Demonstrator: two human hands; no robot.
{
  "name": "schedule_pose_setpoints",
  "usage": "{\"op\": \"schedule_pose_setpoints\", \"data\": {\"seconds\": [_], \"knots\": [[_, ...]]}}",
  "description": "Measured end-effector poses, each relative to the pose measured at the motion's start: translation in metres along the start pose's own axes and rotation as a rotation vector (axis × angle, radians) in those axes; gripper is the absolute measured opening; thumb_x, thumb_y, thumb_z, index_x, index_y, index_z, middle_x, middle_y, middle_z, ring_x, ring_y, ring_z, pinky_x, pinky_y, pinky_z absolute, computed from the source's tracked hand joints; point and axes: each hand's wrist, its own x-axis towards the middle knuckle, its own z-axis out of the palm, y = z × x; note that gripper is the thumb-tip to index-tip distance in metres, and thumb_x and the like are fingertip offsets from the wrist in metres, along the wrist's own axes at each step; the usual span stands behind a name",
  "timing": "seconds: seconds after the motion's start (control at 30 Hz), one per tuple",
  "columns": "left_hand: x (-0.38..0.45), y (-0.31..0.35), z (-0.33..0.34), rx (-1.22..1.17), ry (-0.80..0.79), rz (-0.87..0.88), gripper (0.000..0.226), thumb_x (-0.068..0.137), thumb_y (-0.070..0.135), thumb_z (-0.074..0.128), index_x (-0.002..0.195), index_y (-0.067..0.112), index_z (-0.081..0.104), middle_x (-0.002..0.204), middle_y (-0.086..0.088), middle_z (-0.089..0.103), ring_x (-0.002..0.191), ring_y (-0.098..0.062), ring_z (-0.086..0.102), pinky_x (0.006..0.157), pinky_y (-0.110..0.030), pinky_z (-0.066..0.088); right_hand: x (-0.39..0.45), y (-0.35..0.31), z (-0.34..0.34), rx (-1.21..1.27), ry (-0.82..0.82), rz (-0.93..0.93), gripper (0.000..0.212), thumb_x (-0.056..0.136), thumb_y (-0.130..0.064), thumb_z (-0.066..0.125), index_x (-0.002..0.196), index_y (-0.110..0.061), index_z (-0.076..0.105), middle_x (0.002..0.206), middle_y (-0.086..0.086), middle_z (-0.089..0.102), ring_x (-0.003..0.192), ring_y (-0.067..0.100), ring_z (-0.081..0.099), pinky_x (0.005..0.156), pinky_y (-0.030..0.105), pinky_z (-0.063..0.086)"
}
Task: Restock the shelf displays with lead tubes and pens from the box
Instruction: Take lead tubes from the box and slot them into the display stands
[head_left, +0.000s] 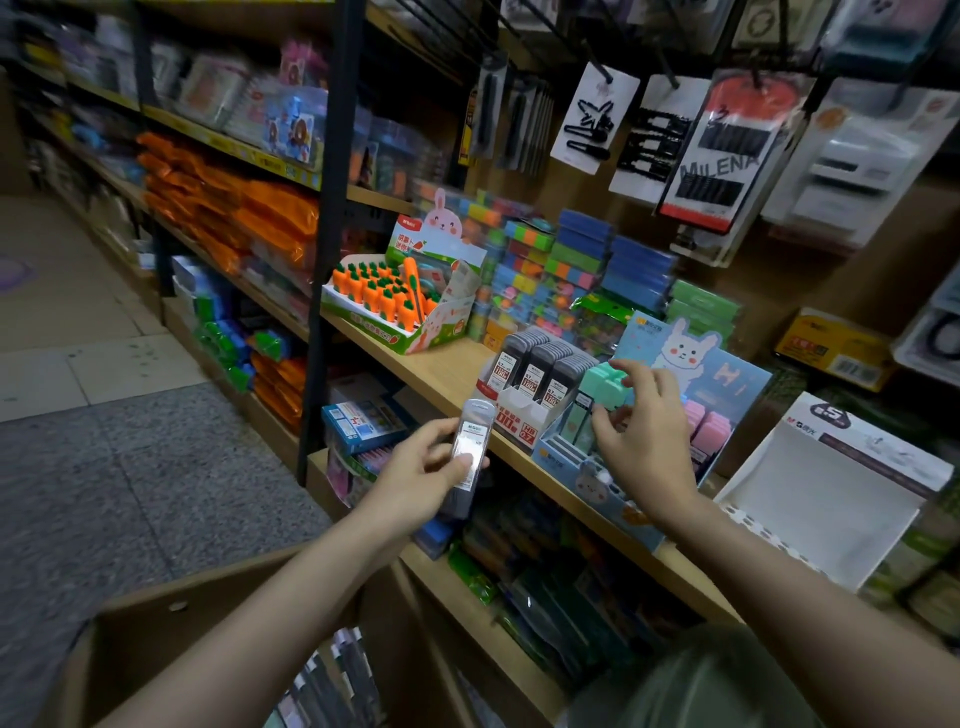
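Observation:
My left hand (423, 470) grips a small stack of grey lead tubes (470, 434) in front of the wooden shelf edge. On the shelf, a white display box (511, 410) holds rows of dark lead tubes (540, 366). My right hand (636, 415) hovers with spread, bent fingers over the blue rabbit display (696, 374), touching a mint green pack (602, 382) there; it holds nothing that I can see. At the bottom, the open cardboard box (156, 623) shows more tubes (337, 680) inside.
A carrot pen display (400, 306) stands further left on the wooden shelf (447, 379). An empty white display tray (826, 499) sits to the right. Stacked colourful packs fill the shelf's back, and hair clip cards hang above. Grey floor lies to the left.

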Motion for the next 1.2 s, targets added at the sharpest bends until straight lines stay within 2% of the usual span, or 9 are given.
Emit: {"op": "schedule_pose_setpoints", "data": {"seconds": [0.1,0.2,0.33,0.4,0.53,0.63,0.73,0.9,1.2], "knots": [[0.002,0.0,-0.003,0.004,0.006,0.041,0.028,0.098,0.019,0.054,0.114,0.042,0.059,0.098,0.008,0.074,0.095,-0.008,0.068,0.076,-0.032,0.056,0.003,-0.032,0.003,0.245,-0.275,0.114,0.025,0.09,-0.026,0.067,0.114,-0.022,0.063,0.095,-0.006,0.066,0.075,0.009,0.068,0.073,0.035,0.06],[0.001,0.001,-0.004,0.016,-0.004,0.071,0.027,0.098,0.017,0.054,0.114,0.038,0.06,0.097,0.008,0.074,0.09,-0.006,0.068,0.067,-0.025,0.055,0.007,-0.06,0.01,0.427,-0.577,0.144,0.039,0.085,-0.035,0.071,0.12,-0.02,0.063,0.092,0.0,0.07,0.079,0.019,0.072,0.077,0.041,0.061],[0.003,0.0,-0.006,0.048,-0.024,0.088,0.023,0.098,0.016,0.053,0.116,0.029,0.061,0.104,0.004,0.074,0.103,-0.014,0.067,0.086,-0.032,0.054,0.015,-0.074,0.02,0.255,-0.584,0.041,0.022,0.083,-0.026,0.076,0.105,-0.022,0.07,0.094,0.002,0.072,0.082,0.02,0.072,0.081,0.043,0.059],[0.007,-0.002,-0.008,0.102,0.02,0.102,0.022,0.097,0.018,0.055,0.117,0.027,0.061,0.107,0.005,0.07,0.105,-0.012,0.063,0.082,-0.021,0.051,0.031,-0.071,0.016,0.253,-0.583,0.047,0.017,0.083,-0.024,0.076,0.098,-0.022,0.069,0.089,0.001,0.073,0.076,0.016,0.073,0.076,0.04,0.061],[0.023,-0.015,-0.02,0.334,0.218,0.094,0.027,0.092,0.028,0.064,0.117,0.026,0.057,0.117,0.006,0.058,0.105,-0.003,0.055,0.078,-0.01,0.045,0.085,-0.058,-0.002,0.138,-0.287,-0.032,0.016,0.082,-0.024,0.078,0.092,-0.021,0.067,0.083,-0.009,0.068,0.067,0.003,0.066,0.066,0.02,0.055],[0.045,-0.018,-0.015,0.395,0.338,0.075,0.037,0.084,0.037,0.072,0.115,0.028,0.054,0.121,0.006,0.051,0.11,-0.006,0.051,0.087,-0.021,0.042,0.113,-0.048,0.002,0.094,-0.157,-0.066,0.013,0.082,-0.024,0.076,0.086,-0.023,0.064,0.086,-0.002,0.068,0.077,0.014,0.066,0.072,0.028,0.051],[0.075,-0.01,0.008,0.39,0.353,0.041,0.058,0.076,0.049,0.075,0.124,0.026,0.051,0.127,0.005,0.046,0.115,-0.01,0.048,0.093,-0.026,0.043,0.123,-0.039,0.022,0.035,-0.175,-0.083,0.013,0.084,-0.024,0.074,0.087,-0.022,0.062,0.087,0.0,0.066,0.082,0.017,0.062,0.07,0.024,0.042],[0.109,-0.008,0.04,0.353,0.332,0.031,0.096,0.07,0.057,0.077,0.146,0.019,0.034,0.148,0.003,0.033,0.134,-0.016,0.038,0.11,-0.041,0.038,0.131,-0.027,0.042,-0.007,-0.195,-0.092,0.013,0.084,-0.023,0.073,0.088,-0.022,0.06,0.093,0.004,0.068,0.085,0.022,0.063,0.076,0.037,0.054],[0.12,-0.016,0.049,0.245,0.317,0.032,0.089,0.059,0.06,0.078,0.135,0.028,0.045,0.132,0.005,0.052,0.119,-0.013,0.053,0.102,-0.041,0.046,0.129,-0.024,0.066,-0.185,-0.255,-0.198,0.02,0.081,-0.027,0.073,0.092,-0.011,0.067,0.093,0.012,0.068,0.092,0.032,0.064,0.077,0.043,0.056]]}}
